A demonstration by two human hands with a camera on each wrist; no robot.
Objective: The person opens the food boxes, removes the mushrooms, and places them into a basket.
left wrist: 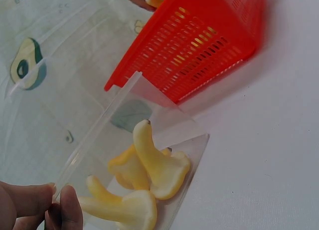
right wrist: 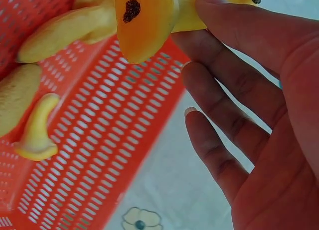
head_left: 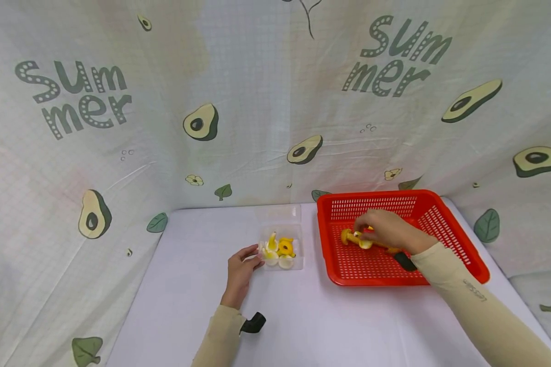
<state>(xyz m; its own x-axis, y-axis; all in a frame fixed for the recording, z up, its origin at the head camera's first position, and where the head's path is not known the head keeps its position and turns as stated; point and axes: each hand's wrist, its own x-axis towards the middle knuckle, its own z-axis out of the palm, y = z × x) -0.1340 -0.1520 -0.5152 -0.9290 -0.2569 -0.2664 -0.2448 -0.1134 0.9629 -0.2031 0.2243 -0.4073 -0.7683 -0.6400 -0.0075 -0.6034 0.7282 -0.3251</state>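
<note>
My left hand [head_left: 240, 275] pinches the left edge of a clear plastic box [head_left: 302, 250] between thumb and fingers. Inside it lie several yellow-and-white mushrooms [left wrist: 162, 167], one with a dark spot [head_left: 285, 247] on its cap. Over the red basket [head_left: 322, 234], my right hand [head_left: 390, 229] holds a yellow mushroom [right wrist: 144, 25] by its stem, thumb against index finger; its orange cap has a dark centre. The other three fingers stay spread off it. Below, more mushrooms lie in the basket, among them a small pale one [right wrist: 37, 130].
Behind the box its clear lid [head_left: 280, 213] lies folded back on the white table [head_left: 303, 326]. The basket stands right of the box, a narrow gap between them. A printed cloth [head_left: 248, 102] with avocados hangs behind the table and along its sides.
</note>
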